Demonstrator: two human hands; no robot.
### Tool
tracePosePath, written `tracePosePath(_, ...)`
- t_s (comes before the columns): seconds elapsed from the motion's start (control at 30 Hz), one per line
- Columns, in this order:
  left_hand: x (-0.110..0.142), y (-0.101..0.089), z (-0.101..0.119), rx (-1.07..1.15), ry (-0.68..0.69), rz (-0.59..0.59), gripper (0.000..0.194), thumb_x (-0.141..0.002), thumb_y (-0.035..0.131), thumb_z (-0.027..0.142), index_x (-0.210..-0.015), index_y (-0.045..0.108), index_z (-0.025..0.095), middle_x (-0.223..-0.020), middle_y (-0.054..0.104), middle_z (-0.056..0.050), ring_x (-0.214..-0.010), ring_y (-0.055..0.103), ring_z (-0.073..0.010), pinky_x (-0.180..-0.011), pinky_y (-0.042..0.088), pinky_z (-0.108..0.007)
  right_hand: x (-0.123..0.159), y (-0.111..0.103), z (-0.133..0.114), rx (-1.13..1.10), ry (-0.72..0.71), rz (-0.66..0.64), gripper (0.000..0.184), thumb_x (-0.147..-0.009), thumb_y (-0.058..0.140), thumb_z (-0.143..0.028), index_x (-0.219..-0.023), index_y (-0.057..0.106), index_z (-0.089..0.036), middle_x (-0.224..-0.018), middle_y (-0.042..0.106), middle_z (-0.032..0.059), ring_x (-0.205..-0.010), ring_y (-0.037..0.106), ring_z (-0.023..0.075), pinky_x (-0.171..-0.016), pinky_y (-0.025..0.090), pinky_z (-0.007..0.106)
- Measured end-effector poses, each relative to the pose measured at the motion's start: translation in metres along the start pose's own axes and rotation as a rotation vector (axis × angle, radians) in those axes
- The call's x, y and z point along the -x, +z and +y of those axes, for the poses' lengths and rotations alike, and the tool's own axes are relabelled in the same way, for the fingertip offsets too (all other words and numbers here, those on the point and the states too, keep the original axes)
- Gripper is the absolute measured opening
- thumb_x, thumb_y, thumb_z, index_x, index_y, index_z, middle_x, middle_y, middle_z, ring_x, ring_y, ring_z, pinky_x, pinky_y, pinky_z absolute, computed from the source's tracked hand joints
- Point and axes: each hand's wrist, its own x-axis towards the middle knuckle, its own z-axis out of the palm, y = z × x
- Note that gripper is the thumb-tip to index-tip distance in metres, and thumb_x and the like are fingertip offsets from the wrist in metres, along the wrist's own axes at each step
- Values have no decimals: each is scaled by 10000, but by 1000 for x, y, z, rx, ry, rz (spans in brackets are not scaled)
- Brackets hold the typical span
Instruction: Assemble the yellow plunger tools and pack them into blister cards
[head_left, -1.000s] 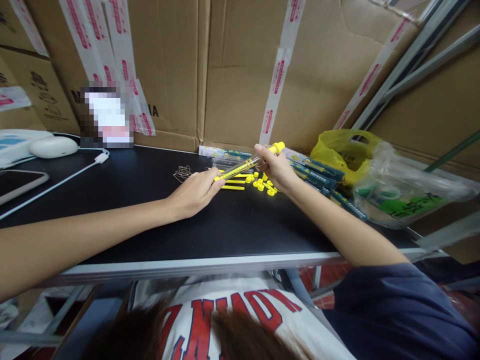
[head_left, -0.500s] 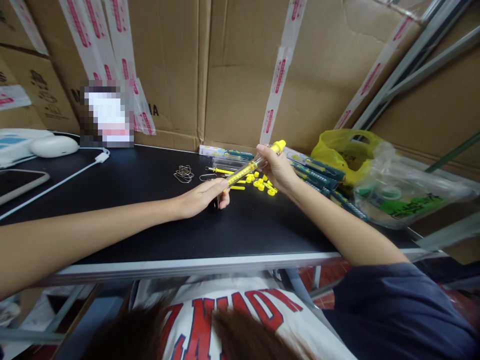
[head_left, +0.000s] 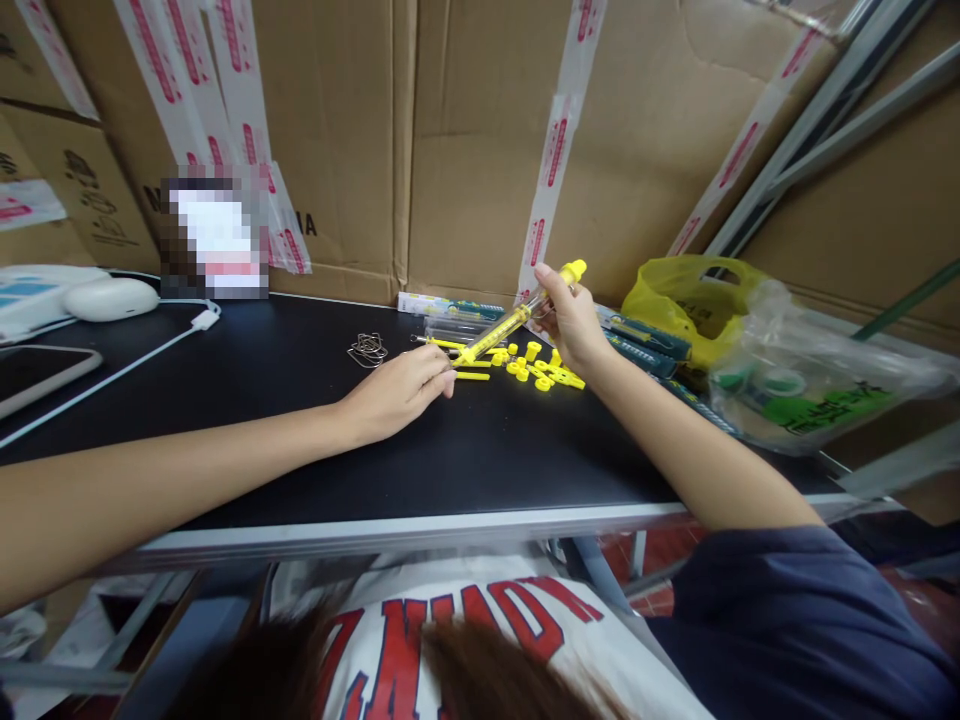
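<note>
A clear tube [head_left: 495, 336] with a yellow inner part, scale-like markings and a yellow end cap [head_left: 573, 271] slants up to the right between my hands. It looks like a tubular spring scale. My right hand [head_left: 568, 315] is wrapped round its upper part, just below the cap. At its lower end, my left hand [head_left: 401, 390] is closed, back upward; the fingertips' hold is partly hidden. Under and beside the tube lie several small yellow caps [head_left: 543, 383] and yellow rods [head_left: 474, 377]. Left of these sits a tangle of metal wire hooks [head_left: 367, 349].
Teal-and-white packages [head_left: 649, 350] lie at the back right, beside a yellow plastic bag [head_left: 686, 300] and a clear bag [head_left: 802, 395]. A phone [head_left: 45, 372], a white cable [head_left: 120, 365] and a white device [head_left: 112, 298] occupy the left. Cardboard boxes [head_left: 480, 150] stand behind the black table [head_left: 480, 470].
My right hand has moved slightly up and right with the tube's capped end. My left hand has turned more palm-down at the lower end, its fingers tucked under.
</note>
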Motion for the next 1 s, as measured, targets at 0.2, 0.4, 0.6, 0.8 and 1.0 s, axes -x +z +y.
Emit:
tracePosePath(0.2, 1, 0, 2, -86, -13, 11, 352, -987, 281, 370, -812, 525, 187, -861, 508, -42, -828, 520, -197, -772, 406, -332, 3, 3, 2, -6, -3, -4, 515, -654, 710, -623, -641, 383, -225, -565, 361, -46, -466, 331, 78, -445, 331, 271)
tracePosePath(0.4, 1, 0, 1, -17, -2, -11, 345, -986, 254, 334, -728, 439, 200, -817, 471, -29, -784, 494, -182, -766, 388, -322, -22, -19, 0, -35, 36, 127, 497, -675, 676, -623, -683, 366, -234, -562, 314, -56, -484, 351, 96, -442, 331, 266)
tracePosePath(0.6, 1, 2, 2, 39, -22, -59, 358, -979, 249, 344, -689, 405, 204, -789, 463, -28, -762, 485, -180, -747, 385, -323, -26, -21, 2, -29, 28, 218, 518, -679, 659, -632, -678, 320, -240, -552, 288, -72, -457, 312, 78, -421, 294, 246)
tracePosePath(0.8, 1, 0, -1, 20, -21, -56, 373, -982, 242, 356, -687, 412, 202, -757, 467, -25, -739, 480, -179, -740, 391, -328, -18, -12, 8, -40, 40, 103, 556, -617, 708, -646, -661, 335, -236, -532, 318, -72, -449, 317, 75, -426, 305, 255)
tracePosePath(1.0, 0, -3, -1, 4, -26, -14, 394, -986, 248, 392, -712, 454, 198, -789, 502, -29, -780, 516, -181, -762, 404, -322, -26, -25, 10, -17, 75, 127, 566, -646, 671, -680, -635, 316, -239, -502, 273, -84, -422, 240, 66, -401, 256, 251)
